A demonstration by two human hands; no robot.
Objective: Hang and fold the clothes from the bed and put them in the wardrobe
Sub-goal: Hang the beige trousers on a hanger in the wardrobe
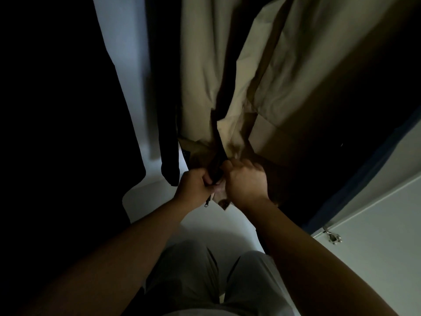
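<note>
Your jacket (205, 65) hangs in the wardrobe (127, 65), its tan front panels falling open towards you. Its top is out of view, so you cannot tell what it hangs from. A dark garment (168, 110) hangs just beside it on your left.

Both hands meet at the bottom hem. Your left hand (196, 183) has its fingers curled tight round the dark zip (217, 156) edge, and your right hand (247, 181) is closed on the tan hem right next to it, knuckles up. The two hands almost touch. A small puller (206, 202) dangles under your left hand.

The cloth looks thin, soft and light, probably a smooth shell fabric. It will likely slide between your fingers and crumple rather than hold a line. The zip tape is the firmest part, so take hold there, close to the end on each side, and pull the hem taut downwards. That way the two halves can line up.

The jacket swings freely, so a hard tug could probably shift it where it hangs. Light is poor here; work by feel.
</note>
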